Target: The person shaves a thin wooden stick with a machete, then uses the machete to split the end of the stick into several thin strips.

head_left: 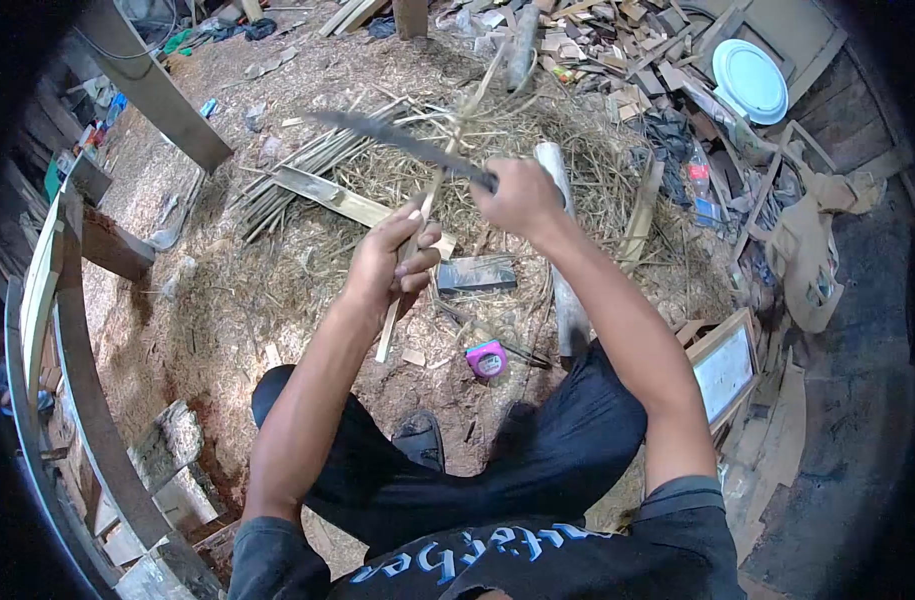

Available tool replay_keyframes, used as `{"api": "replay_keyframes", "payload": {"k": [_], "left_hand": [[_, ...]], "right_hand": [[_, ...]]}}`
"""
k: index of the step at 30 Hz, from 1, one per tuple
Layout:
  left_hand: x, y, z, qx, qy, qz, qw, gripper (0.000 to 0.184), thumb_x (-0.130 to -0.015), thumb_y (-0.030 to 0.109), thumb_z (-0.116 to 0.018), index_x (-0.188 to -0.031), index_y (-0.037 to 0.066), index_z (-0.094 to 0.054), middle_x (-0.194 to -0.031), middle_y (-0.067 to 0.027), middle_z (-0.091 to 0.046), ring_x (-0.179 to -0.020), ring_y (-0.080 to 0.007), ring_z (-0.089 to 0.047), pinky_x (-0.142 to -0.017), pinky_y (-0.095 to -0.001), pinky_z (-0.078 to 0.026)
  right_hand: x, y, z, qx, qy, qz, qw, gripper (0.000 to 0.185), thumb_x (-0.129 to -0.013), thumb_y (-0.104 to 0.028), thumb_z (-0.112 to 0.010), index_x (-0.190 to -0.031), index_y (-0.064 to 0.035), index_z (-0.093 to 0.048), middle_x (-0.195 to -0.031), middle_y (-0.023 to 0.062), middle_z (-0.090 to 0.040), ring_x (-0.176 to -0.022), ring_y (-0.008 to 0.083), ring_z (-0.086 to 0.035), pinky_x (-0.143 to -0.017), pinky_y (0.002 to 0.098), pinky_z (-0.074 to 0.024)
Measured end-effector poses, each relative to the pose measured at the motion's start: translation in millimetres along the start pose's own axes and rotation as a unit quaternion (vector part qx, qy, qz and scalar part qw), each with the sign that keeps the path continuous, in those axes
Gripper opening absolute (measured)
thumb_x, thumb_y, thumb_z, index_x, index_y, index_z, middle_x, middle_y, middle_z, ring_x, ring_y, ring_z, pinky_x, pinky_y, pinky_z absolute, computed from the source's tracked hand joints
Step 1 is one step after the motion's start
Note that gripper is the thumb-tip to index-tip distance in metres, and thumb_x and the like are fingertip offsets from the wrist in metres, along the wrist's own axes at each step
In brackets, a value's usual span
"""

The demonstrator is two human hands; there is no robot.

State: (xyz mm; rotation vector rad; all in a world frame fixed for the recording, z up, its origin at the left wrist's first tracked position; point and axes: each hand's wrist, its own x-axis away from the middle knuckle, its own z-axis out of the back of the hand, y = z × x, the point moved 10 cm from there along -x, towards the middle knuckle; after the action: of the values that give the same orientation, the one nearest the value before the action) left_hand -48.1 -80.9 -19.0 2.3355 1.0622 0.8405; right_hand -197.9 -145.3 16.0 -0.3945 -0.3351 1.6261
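Observation:
My left hand (pixel 392 256) is closed around a thin pale bamboo strip (pixel 429 200) that slants up and away from me. My right hand (pixel 520 200) grips the handle of a long dark knife (pixel 397 136), its blade pointing left. The blade crosses the strip above my left fingers; whether it cuts in, I cannot tell. Curled shavings cling to the strip's far end. Below my hands lies a grey sharpening stone (pixel 477 274), and nearer my feet a pink tape measure (pixel 487 359).
Shavings (pixel 397 165) and a bundle of thin sticks (pixel 297 185) lie ahead. A pale pole (pixel 562 250) rests right of the stone. Wood scraps (pixel 587 50) and a light blue lid (pixel 749 80) are at the back right. A wooden post (pixel 162 95) stands at left.

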Motion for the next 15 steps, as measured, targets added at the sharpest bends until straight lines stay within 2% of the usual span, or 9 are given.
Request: {"api": "replay_keyframes", "payload": {"k": [5, 6, 7, 9, 10, 11, 13, 14, 15], "left_hand": [[5.7, 5.6, 10.7, -0.005, 0.072, -0.016, 0.997, 0.042, -0.100, 0.011, -0.040, -0.142, 0.010, -0.034, -0.074, 0.0014, -0.043, -0.044, -0.0021, -0.030, -0.032, -0.0154, -0.024], [11.5, 3.9, 7.6, 0.000, 0.060, 0.000, 0.998, 0.043, -0.099, 0.010, -0.040, -0.142, 0.010, -0.034, -0.072, 0.0023, -0.042, -0.044, -0.0022, -0.030, -0.033, -0.0156, -0.023], [11.7, 5.5, 8.8, -0.001, 0.058, 0.001, 0.998, 0.043, -0.099, 0.010, -0.040, -0.142, 0.010, -0.034, -0.072, 0.0023, -0.042, -0.044, -0.0022, -0.030, -0.033, -0.0156, -0.023], [12.1, 7.8, -1.8, -0.002, -0.006, -0.003, 1.000, 0.044, -0.099, 0.010, -0.040, -0.143, 0.010, -0.033, -0.071, 0.0028, -0.042, -0.044, -0.0023, -0.031, -0.032, -0.0161, -0.023], [10.5, 8.3, 1.8, -0.040, -0.002, -0.023, 0.999, 0.049, -0.101, 0.014, -0.041, -0.148, 0.012, -0.028, -0.073, 0.0027, -0.043, -0.047, -0.0039, -0.033, -0.036, -0.0178, -0.028], [6.6, 11.5, 0.5, -0.041, -0.007, -0.027, 0.999, 0.049, -0.101, 0.014, -0.041, -0.148, 0.012, -0.028, -0.073, 0.0027, -0.043, -0.047, -0.0039, -0.033, -0.036, -0.0178, -0.028], [7.0, -1.1, 11.5, -0.028, 0.030, 0.027, 0.999, 0.053, -0.100, 0.013, -0.039, -0.151, 0.012, -0.023, -0.073, 0.0028, -0.041, -0.047, -0.0039, -0.033, -0.036, -0.0174, -0.029], [6.5, -2.8, 12.1, -0.029, 0.029, 0.030, 0.999, 0.053, -0.100, 0.013, -0.039, -0.151, 0.012, -0.023, -0.073, 0.0028, -0.041, -0.047, -0.0039, -0.033, -0.036, -0.0174, -0.029], [6.7, -4.7, 7.7, -0.024, 0.001, 0.034, 0.999, 0.053, -0.100, 0.013, -0.038, -0.151, 0.012, -0.023, -0.072, 0.0028, -0.041, -0.047, -0.0035, -0.033, -0.036, -0.0172, -0.028]], "right_hand": [[16.7, -43.3, -21.7, 0.068, -0.026, 0.150, 0.986, 0.021, -0.081, -0.027, -0.060, -0.078, -0.0070, -0.066, -0.063, 0.0124, -0.063, -0.056, 0.0264, -0.064, -0.057, 0.0408, -0.0528], [12.4, -37.8, -3.2, 0.060, 0.061, 0.182, 0.980, 0.019, -0.081, -0.025, -0.060, -0.076, -0.0073, -0.065, -0.063, 0.0123, -0.064, -0.056, 0.0269, -0.064, -0.055, 0.0416, -0.0525], [4.5, -32.2, 1.5, 0.061, 0.062, 0.181, 0.980, 0.019, -0.081, -0.025, -0.060, -0.076, -0.0073, -0.065, -0.063, 0.0123, -0.064, -0.056, 0.0269, -0.064, -0.055, 0.0416, -0.0525], [-8.7, 4.4, 10.4, 0.021, 0.062, 0.028, 0.997, 0.017, -0.079, -0.024, -0.061, -0.075, -0.0082, -0.064, -0.063, 0.0118, -0.064, -0.056, 0.0269, -0.065, -0.054, 0.0415, -0.0529], [0.5, -2.7, 1.2, -0.007, -0.022, -0.032, 0.999, 0.018, -0.078, -0.025, -0.061, -0.077, -0.0079, -0.065, -0.067, 0.0138, -0.067, -0.062, 0.0295, -0.068, -0.061, 0.0446, -0.0550], [1.3, -5.8, 0.8, -0.004, -0.017, -0.030, 0.999, 0.018, -0.078, -0.025, -0.061, -0.077, -0.0079, -0.065, -0.067, 0.0138, -0.067, -0.062, 0.0295, -0.068, -0.061, 0.0446, -0.0550], [15.6, -43.9, -5.0, 0.086, 0.022, 0.172, 0.981, 0.018, -0.080, -0.024, -0.060, -0.080, -0.0075, -0.067, -0.068, 0.0129, -0.067, -0.062, 0.0281, -0.068, -0.062, 0.0438, -0.0554], [2.7, -23.4, -0.1, 0.063, 0.004, 0.106, 0.992, 0.017, -0.081, -0.023, -0.060, -0.080, -0.0076, -0.067, -0.066, 0.0122, -0.066, -0.062, 0.0282, -0.069, -0.062, 0.0430, -0.0552], [-7.7, 10.5, 13.7, 0.025, -0.016, -0.050, 0.998, 0.021, -0.082, -0.026, -0.059, -0.081, -0.0081, -0.068, -0.069, 0.0132, -0.067, -0.063, 0.0287, -0.067, -0.067, 0.0430, -0.0556]]}}
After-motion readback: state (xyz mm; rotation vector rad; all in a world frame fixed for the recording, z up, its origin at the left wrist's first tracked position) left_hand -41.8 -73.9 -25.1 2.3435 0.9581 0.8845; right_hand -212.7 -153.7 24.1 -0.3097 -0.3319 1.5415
